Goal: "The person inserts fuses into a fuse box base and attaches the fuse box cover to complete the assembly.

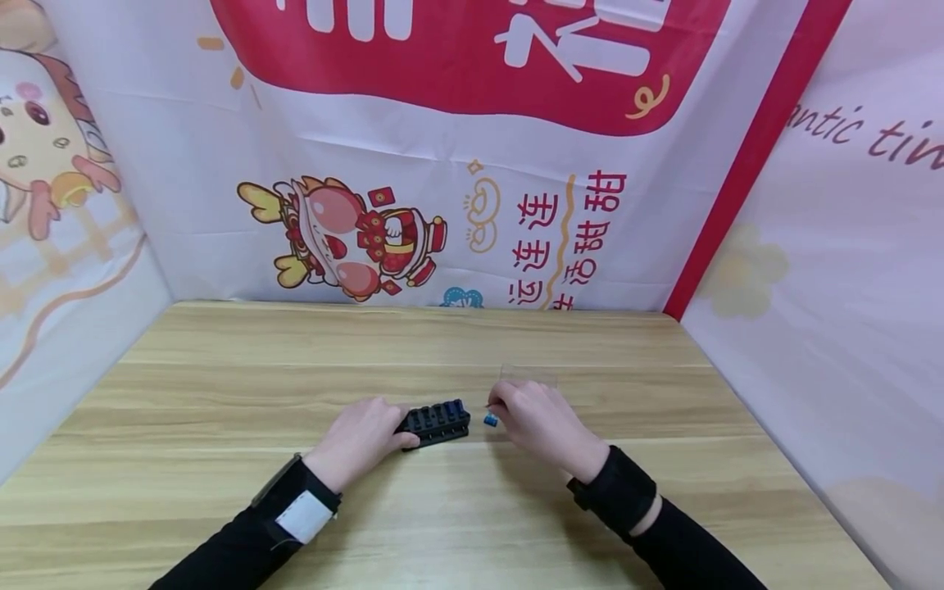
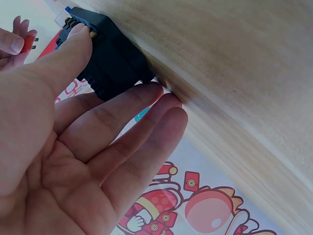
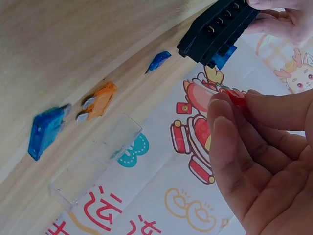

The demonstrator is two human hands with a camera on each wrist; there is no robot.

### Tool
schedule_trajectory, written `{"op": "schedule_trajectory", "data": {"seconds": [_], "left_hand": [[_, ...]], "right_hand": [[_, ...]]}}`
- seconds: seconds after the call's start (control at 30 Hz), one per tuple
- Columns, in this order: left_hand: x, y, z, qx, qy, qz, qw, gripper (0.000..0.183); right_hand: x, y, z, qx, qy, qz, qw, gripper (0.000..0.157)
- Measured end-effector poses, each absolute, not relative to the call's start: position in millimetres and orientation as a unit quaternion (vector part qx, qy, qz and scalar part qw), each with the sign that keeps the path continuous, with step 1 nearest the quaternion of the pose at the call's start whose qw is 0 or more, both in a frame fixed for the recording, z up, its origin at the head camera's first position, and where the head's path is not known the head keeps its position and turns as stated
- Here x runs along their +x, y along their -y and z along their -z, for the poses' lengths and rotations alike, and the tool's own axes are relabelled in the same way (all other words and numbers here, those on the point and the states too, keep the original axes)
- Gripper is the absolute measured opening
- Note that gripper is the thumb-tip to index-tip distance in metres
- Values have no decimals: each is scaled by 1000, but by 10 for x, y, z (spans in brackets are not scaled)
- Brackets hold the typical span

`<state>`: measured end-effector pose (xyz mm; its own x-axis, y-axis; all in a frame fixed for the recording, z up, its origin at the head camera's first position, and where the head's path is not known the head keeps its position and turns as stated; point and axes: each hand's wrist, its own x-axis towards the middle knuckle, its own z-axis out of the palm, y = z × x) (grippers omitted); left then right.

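A black fuse block (image 1: 437,422) with a row of slots lies near the middle of the table. My left hand (image 1: 365,438) grips its left end, thumb on the slotted side and fingers against the other. In the right wrist view a blue blade fuse (image 3: 225,57) sits in the block. My right hand (image 1: 538,422), just right of the block, pinches a red blade fuse (image 3: 236,98) between thumb and fingertips. Two metal prongs of the red fuse show in the left wrist view, clear of the block.
Loose on the table near the right hand lie a small blue fuse (image 3: 158,61), an orange fuse (image 3: 100,100) and a larger blue fuse (image 3: 46,129). A clear plastic cover (image 3: 93,161) lies beside them. A printed cloth (image 1: 413,131) hangs behind the table's far edge.
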<state>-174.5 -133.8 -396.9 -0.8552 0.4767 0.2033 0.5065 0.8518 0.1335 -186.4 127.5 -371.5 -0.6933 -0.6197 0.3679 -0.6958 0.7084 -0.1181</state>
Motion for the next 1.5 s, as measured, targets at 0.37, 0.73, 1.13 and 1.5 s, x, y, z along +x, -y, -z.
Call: {"op": "schedule_trajectory", "data": {"seconds": [0.37,0.73,1.13,1.5], "left_hand": [[-1777,1355,3938,-259,958,89,86,27],[-1757,1359,3938,-261,957,93,87,27],[-1749,1372,3948,-260,957,96,82,28],[-1770,1379,3955,-264,956,93,90,29]], "right_hand": [[-1900,-1250,3716,356,906,-175,144,6],[-1890,-1235,3704,361,897,-209,146,7],[-1873,-1204,3705,365,893,-212,154,7],[-1879,-1180,3693,361,898,-209,139,7]]}}
